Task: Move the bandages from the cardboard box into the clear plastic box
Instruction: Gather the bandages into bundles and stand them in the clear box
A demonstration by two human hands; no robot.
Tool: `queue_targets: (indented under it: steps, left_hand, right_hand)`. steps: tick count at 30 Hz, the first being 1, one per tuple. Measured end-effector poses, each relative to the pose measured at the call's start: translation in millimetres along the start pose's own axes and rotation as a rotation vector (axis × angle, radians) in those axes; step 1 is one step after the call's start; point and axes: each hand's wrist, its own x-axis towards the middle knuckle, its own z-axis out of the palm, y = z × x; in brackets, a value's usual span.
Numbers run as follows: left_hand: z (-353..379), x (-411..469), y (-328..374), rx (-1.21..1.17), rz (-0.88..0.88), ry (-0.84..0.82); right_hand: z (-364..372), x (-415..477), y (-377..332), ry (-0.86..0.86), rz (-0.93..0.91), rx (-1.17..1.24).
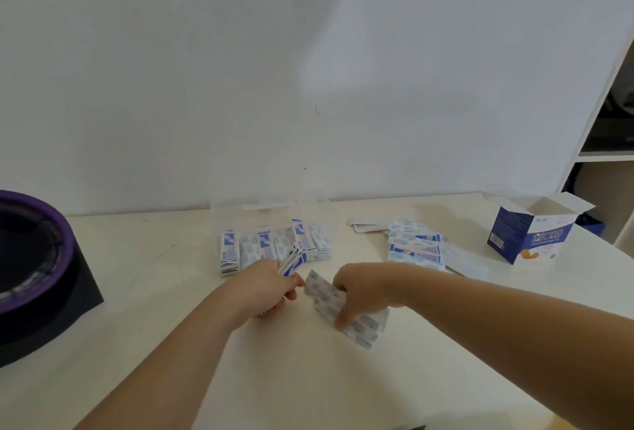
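Currently mid-transfer. Clear plastic box [240, 224] holds rows of bandages [274, 246] standing on edge. Just in front of it, left hand [267, 289] grips a fanned bundle [291, 260]. Right hand [362, 294] pinches a joined strip [343, 309] between thumb and fingers. Loose pile [415, 248] lies right of the plastic box; cardboard box [530, 234] farther right, flaps open. Wrappers look feather-light, limp and slick, so likely to fan out or slide apart. Best pinched across the stack's middle and squared up before dropping in.
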Motion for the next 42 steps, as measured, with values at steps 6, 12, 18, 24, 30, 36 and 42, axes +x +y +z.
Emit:
queue_targets:
  steps: [6, 12, 18, 24, 30, 36, 42]
  left_hand:
    - [20, -7, 10, -0.768, 0.002, -0.146]
    - [36, -7, 18, -1.093, 0.002, -0.15]
    - [31, 1, 12, -1.285, -0.021, -0.066]
    - [40, 2, 12, -1.319, -0.058, -0.107]
    - [41, 0, 12, -1.343, -0.08, -0.069]
    - [46, 0, 14, -1.286, -0.06, -0.037]
    - [46, -1, 11, -1.149, 0.047, 0.01]
  right_hand:
    - [-4, -2, 23, 0.158, -0.09, 1.059]
    - [-2, -4, 10, 0.43, -0.138, 0.958]
    - [11, -12, 27, 0.343, -0.199, 1.221]
    - [19, -16, 28, 0.54, -0.133, 1.149]
    - [20, -18, 23, 1.007, -0.086, 0.945]
    - [43, -3, 16, 1.255, -0.443, 0.072]
    - [43, -1, 11, 1.011, -0.312, 0.513]
